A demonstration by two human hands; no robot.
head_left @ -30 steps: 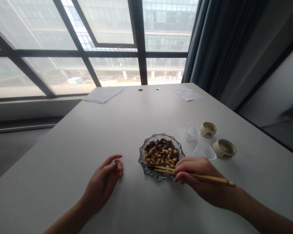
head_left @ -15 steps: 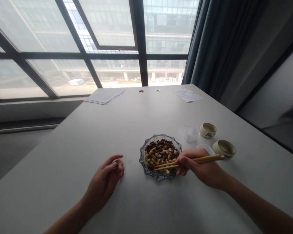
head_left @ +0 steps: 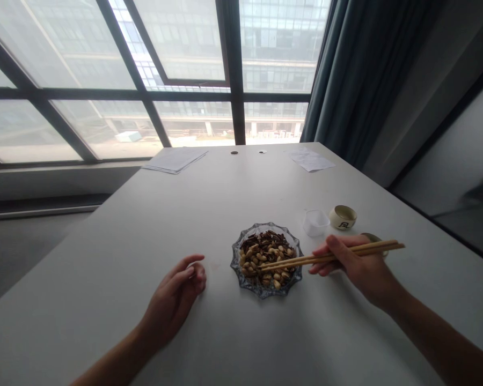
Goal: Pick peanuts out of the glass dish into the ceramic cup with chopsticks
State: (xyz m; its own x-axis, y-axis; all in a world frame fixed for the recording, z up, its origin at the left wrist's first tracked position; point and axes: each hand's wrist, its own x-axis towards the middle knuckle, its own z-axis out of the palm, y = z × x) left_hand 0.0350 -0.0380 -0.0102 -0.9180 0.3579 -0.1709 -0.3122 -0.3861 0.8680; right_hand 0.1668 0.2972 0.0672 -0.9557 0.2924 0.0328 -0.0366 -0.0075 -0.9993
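A scalloped glass bowl [head_left: 237, 279] holds peanuts [head_left: 251, 261] mixed with dark, slender seeds [head_left: 268, 240] that look like sunflower seeds. My right hand [head_left: 356, 265] grips a pair of wooden chopsticks [head_left: 298, 261] just right of the bowl. The chopstick tips are close together among the nuts; whether anything is pinched between them I cannot make out. Left of the bowl, my left hand [head_left: 181, 292] rests on its side on the table, empty, with the index finger stretched out and the others loosely curled.
Behind my right hand stand a clear plastic container [head_left: 316, 222] and a small ceramic cup [head_left: 343, 217] with a dark mark. A second cup [head_left: 372, 236] is mostly covered by the hand. Papers [head_left: 175, 160] lie on the white table's [head_left: 209, 198] far left, another sheet [head_left: 312, 160] far right.
My right hand has moved right and slightly back, drawing the chopsticks along, their tips now nearer the bowl's middle. It now covers much of the second cup. My left hand stays put.
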